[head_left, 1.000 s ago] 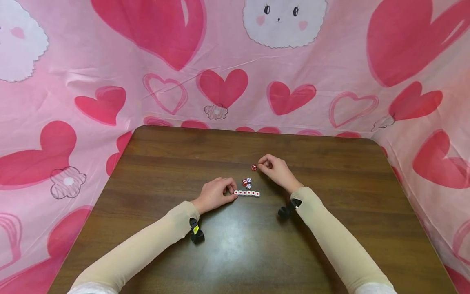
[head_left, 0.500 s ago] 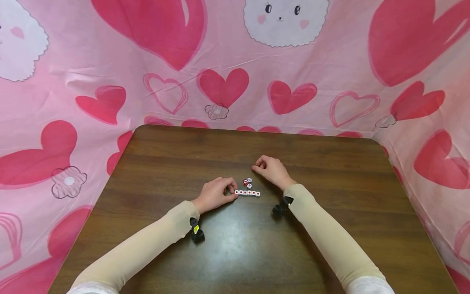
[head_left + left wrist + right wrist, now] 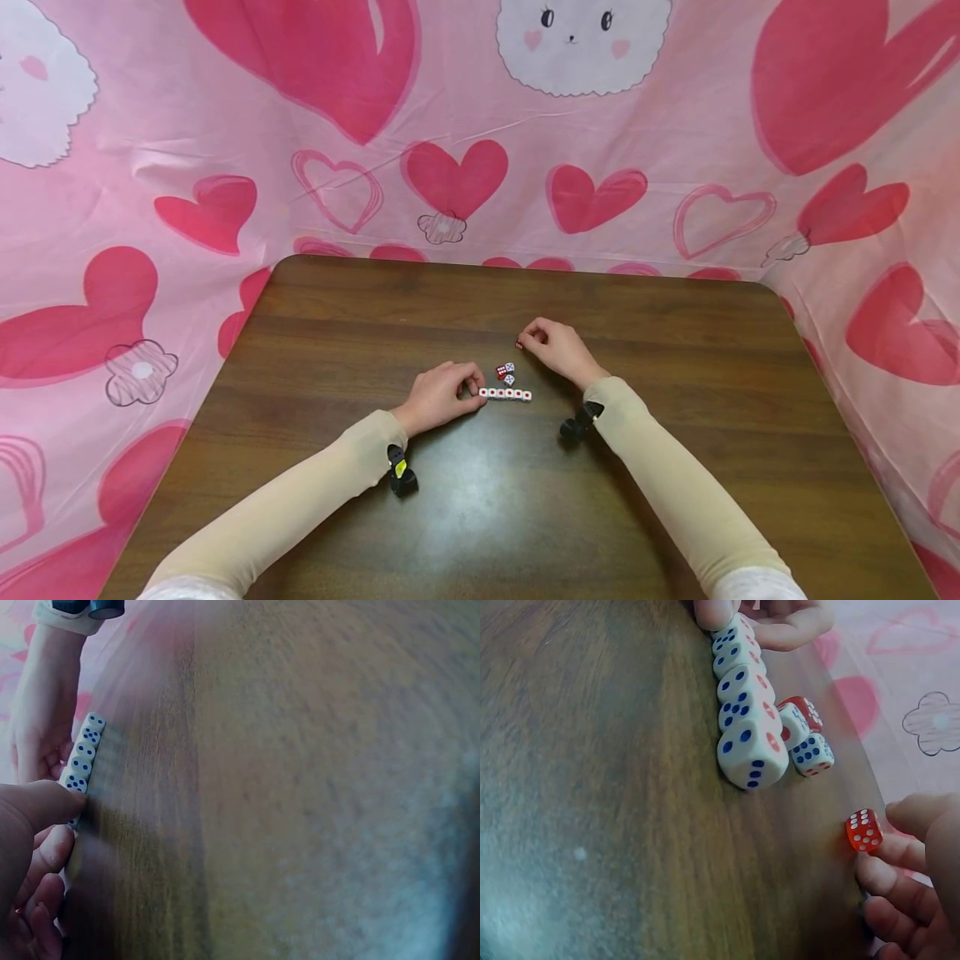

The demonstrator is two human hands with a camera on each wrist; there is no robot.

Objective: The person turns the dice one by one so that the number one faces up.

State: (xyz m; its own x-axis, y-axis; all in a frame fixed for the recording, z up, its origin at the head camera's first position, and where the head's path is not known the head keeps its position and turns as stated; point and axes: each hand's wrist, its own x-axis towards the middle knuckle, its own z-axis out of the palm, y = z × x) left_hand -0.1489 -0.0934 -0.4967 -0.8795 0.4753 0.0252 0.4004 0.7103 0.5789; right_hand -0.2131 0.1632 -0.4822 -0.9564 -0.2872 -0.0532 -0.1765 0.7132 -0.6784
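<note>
A straight row of several white dice (image 3: 505,394) lies on the brown table, red single pips facing up in the head view. My left hand (image 3: 444,398) pinches the white die at the row's left end, the thumb in front and a finger behind. Behind the row, a red die (image 3: 804,712) and two white dice (image 3: 812,754) sit in a close cluster. Farther back and to the right, my right hand (image 3: 557,348) holds another red die (image 3: 864,830) at the tips of thumb and fingers. Its six-pip and five-pip faces show in the right wrist view.
The wooden table (image 3: 465,517) runs back to a pink cloth (image 3: 525,167) printed with hearts, which hangs behind and on both sides. Black cameras are strapped to both wrists over beige sleeves (image 3: 315,483).
My right hand has moved slightly left onto the lone red die, which its fingers covered half a second ago and which now peeks out at the fingertips. The left hand and row stay put.
</note>
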